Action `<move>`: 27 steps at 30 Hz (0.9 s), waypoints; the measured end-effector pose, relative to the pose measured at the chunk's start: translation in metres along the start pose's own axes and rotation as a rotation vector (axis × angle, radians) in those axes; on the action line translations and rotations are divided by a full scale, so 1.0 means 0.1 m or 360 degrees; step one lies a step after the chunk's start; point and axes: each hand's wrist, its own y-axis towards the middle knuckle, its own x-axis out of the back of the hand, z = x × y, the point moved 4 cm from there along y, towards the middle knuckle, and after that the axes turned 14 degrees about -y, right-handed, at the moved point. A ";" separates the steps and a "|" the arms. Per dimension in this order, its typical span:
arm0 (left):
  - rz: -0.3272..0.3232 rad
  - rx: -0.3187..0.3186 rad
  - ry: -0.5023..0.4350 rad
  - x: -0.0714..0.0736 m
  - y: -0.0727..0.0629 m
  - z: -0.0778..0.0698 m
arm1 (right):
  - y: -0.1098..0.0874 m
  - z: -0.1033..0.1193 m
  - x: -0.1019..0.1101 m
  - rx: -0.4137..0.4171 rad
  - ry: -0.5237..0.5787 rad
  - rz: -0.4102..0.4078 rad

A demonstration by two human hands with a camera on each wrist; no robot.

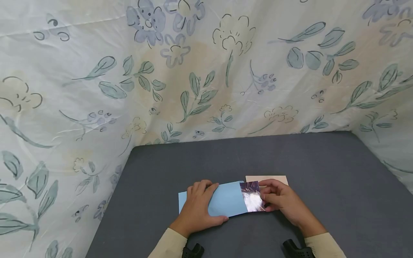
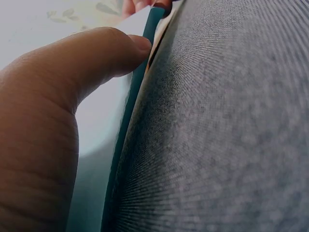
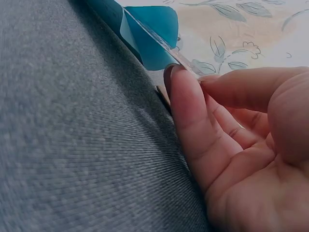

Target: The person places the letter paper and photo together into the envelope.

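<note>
A light blue envelope (image 1: pixel 227 199) lies on the grey table, with its mouth toward the right. My left hand (image 1: pixel 201 206) rests across its left part, fingers over the far side and thumb (image 2: pixel 120 50) on the near edge. A shiny, reflective card (image 1: pixel 252 197) sticks out of the mouth; its left part is hidden inside. My right hand (image 1: pixel 284 199) pinches the card's right end between thumb and fingers. In the right wrist view the mouth of the envelope (image 3: pixel 159 36) gapes around the card (image 3: pixel 181 60).
A pale beige sheet (image 1: pixel 266 178) lies behind the right hand, partly covered by it. The dark grey tabletop (image 1: pixel 206 161) reaches back to a flower-printed cloth (image 1: pixel 200 71), which also hangs at both sides. Each wrist wears a black mount (image 1: pixel 193 251).
</note>
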 end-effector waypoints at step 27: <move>0.0036 0.0008 0.0033 0.00 0.02 0.01 | 0.02 -0.02 -0.07 -0.0001 0.0044 0.0075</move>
